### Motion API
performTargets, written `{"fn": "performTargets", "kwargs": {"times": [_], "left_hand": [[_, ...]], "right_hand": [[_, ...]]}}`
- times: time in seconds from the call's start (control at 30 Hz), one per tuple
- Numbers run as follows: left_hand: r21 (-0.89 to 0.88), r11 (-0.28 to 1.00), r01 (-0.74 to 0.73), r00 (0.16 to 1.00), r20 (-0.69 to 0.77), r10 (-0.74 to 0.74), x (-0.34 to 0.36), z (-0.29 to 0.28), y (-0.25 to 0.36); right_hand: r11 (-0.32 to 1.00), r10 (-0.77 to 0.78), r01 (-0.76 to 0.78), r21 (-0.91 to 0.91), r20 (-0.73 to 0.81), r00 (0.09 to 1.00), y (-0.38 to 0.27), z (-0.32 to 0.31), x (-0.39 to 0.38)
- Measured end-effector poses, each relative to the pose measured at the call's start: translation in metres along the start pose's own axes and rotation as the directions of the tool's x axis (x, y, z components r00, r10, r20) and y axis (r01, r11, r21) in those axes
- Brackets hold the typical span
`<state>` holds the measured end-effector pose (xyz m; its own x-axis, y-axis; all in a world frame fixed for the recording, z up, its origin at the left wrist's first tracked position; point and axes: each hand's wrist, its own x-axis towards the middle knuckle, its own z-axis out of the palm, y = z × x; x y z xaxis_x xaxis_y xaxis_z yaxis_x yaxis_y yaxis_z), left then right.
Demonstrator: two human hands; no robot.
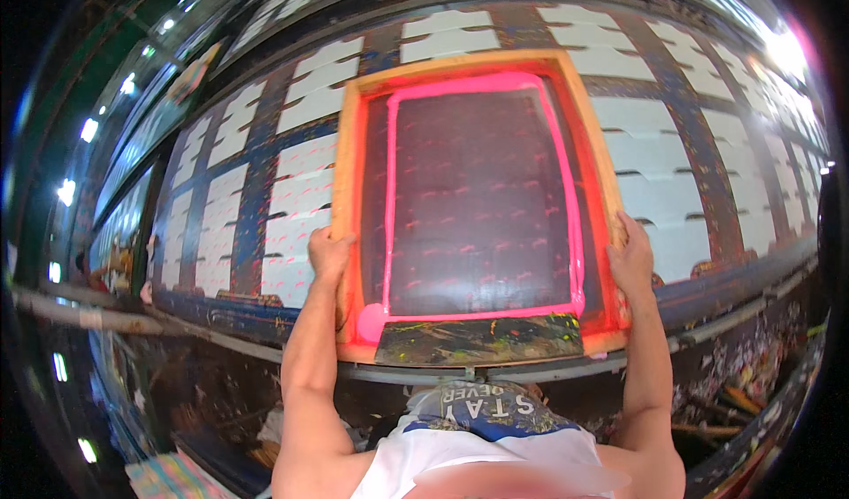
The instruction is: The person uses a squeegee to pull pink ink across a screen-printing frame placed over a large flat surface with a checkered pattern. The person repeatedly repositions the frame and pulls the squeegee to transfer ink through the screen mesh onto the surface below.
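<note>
Wooden-framed printing screen (482, 203) lies flat on the long counter (699, 190), straight ahead of the person, its long axis running away from the body. Left hand (329, 253) and right hand (631, 260) each clasp a side rail near the near end, equally close. Pink ink (371, 320) rims the dark mesh; white fabric pieces (296, 220) line the paint-stained counter.

Long blue printing table (256, 190), rows of white fabric pieces (301, 159), littered floor (752, 366), bright ceiling lights (88, 129)
</note>
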<state>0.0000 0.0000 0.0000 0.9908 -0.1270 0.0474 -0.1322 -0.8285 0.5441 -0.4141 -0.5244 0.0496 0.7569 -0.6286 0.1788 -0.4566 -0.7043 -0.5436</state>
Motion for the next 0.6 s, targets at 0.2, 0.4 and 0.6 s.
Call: {"fn": "performTargets", "kwargs": {"times": [0.2, 0.4, 0.6], "left_hand": [[-0.028, 0.999, 0.027, 0.999, -0.032, -0.028, -0.019, -0.008, 0.028], [-0.112, 0.990, 0.080, 0.997, -0.013, -0.082, -0.021, -0.009, 0.037], [-0.154, 0.988, -0.005, 0.998, -0.059, -0.004, -0.023, -0.010, 0.039]], "right_hand": [[0.951, -0.214, 0.210, -0.227, 0.006, 0.977, -0.078, -0.034, -0.030], [0.844, -0.523, 0.511, 0.163, 0.463, 0.716, -0.190, -0.031, -0.117], [0.776, -0.529, 0.627, -0.069, 0.468, 0.707, -0.243, -0.002, -0.142]]}}
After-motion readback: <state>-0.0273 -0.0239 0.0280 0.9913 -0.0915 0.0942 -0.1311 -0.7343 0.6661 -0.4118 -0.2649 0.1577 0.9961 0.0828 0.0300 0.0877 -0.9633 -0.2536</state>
